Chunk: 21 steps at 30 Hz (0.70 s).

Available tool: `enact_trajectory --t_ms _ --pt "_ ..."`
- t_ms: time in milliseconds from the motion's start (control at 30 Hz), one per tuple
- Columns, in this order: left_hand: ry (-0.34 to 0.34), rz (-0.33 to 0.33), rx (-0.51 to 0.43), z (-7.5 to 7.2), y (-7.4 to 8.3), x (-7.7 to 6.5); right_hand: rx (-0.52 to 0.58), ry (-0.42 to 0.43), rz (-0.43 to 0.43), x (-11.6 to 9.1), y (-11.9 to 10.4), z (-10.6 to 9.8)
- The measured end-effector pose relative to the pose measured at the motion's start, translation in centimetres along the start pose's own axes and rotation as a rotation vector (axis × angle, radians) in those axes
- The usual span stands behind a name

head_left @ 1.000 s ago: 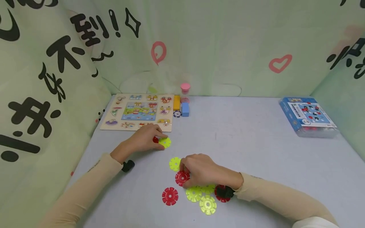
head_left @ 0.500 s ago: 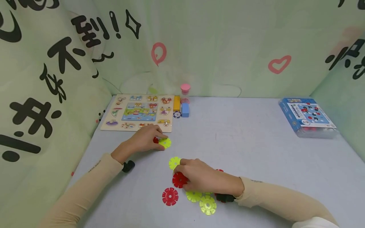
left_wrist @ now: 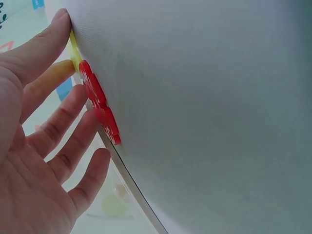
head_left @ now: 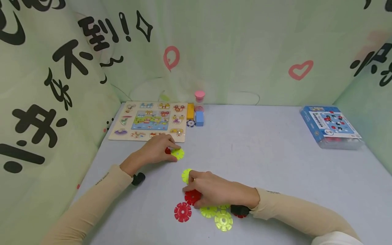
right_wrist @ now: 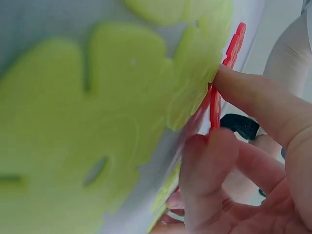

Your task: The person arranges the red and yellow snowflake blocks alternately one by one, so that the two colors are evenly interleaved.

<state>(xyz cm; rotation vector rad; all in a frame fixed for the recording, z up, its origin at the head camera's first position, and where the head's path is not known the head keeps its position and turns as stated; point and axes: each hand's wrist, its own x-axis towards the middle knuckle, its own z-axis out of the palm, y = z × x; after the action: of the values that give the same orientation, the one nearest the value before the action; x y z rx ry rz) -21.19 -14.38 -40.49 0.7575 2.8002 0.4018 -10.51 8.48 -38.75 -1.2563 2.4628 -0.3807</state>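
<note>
My left hand [head_left: 153, 149] lies just in front of the puzzle board. Its thumb and index finger pinch a yellow-green snowflake disc [head_left: 178, 154] at its edges. Red discs [left_wrist: 100, 102] lie beside it under the other, spread fingers. Nearer to me, the thumb and fingers of my right hand [head_left: 214, 189] hold a red snowflake disc [head_left: 193, 197] low over the table. A loose red disc [head_left: 182, 212] is close to its near side. Another yellow-green disc [head_left: 185, 175] shows past the fingers, and several more yellow-green discs [head_left: 223, 220] lie below the palm, partly hidden.
A wooden picture puzzle board [head_left: 116, 136] lies at the back left. Beside it stand yellow and blue blocks [head_left: 199, 118] and a pink-topped sand timer [head_left: 199, 97]. A blue boxed set [head_left: 330, 126] sits at the back right. A printed curtain [head_left: 232, 51] encloses the table.
My right hand has shifted slightly toward me and left with the red disc, bringing it closer to the loose red one. My left hand has stayed in place.
</note>
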Motion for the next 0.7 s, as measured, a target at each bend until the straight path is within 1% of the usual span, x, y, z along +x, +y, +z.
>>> enact_trajectory --t_ms 100,167,367,467,600,700 --pt "-0.003 -0.002 0.001 0.0 0.0 0.0 -0.032 0.012 -0.028 -0.1 -0.1 0.2" --pt "-0.002 -0.002 0.005 0.0 0.0 0.1 -0.035 0.015 -0.04 -0.2 -0.1 0.2" --pt "0.004 0.013 0.001 0.0 -0.1 0.0 0.026 -0.017 -0.041 0.0 0.0 -0.1" --pt "-0.001 0.014 -0.004 0.0 -0.1 -0.1 0.031 -0.02 -0.048 0.1 0.1 -0.2" --pt "0.003 0.018 -0.003 -0.2 0.1 -0.2 0.024 0.006 -0.068 0.3 0.6 -0.5" --pt "0.011 0.03 0.001 -0.3 0.1 -0.2 0.034 0.062 -0.062 0.6 1.6 -1.0"
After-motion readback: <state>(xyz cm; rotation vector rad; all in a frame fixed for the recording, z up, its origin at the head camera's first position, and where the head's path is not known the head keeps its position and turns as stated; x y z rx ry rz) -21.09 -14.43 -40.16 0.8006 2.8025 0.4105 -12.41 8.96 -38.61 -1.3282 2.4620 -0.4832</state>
